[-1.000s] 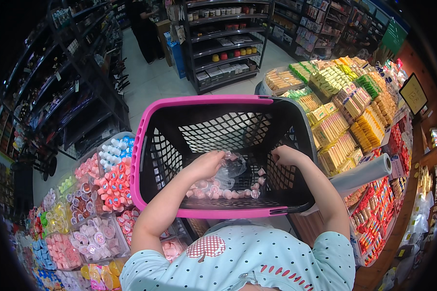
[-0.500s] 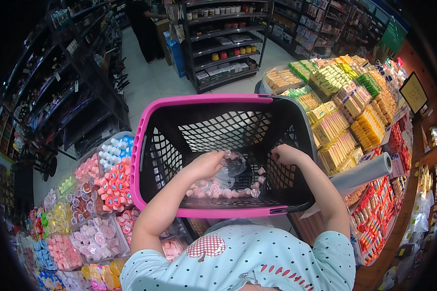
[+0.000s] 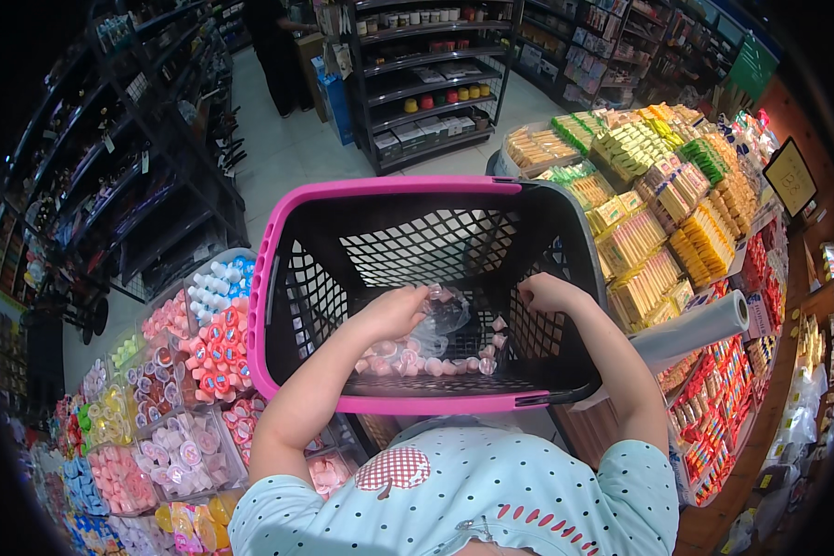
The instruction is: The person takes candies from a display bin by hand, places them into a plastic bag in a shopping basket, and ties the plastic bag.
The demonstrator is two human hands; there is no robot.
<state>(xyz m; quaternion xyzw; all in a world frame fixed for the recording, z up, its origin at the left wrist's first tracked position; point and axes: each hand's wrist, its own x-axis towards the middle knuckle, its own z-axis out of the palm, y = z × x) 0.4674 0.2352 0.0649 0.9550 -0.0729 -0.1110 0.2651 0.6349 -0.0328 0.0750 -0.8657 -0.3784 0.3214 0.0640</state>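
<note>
A black lattice-walled shopping basket with a pink rim stands right in front of me. Over its inside, my left hand pinches the top of a clear plastic bag. Small pink jelly cups lie low in the basket, some in or under the bag and a few loose to its right. My right hand is apart from the bag, near the basket's right inner wall. Its fingers are curled and closed, and whatever they may hold is hidden.
Bins of pink, white and blue packaged sweets line the left. At the right are stacked yellow snack packs, a roll of clear plastic bags and red packets. A dark shelf unit and a person are farther off.
</note>
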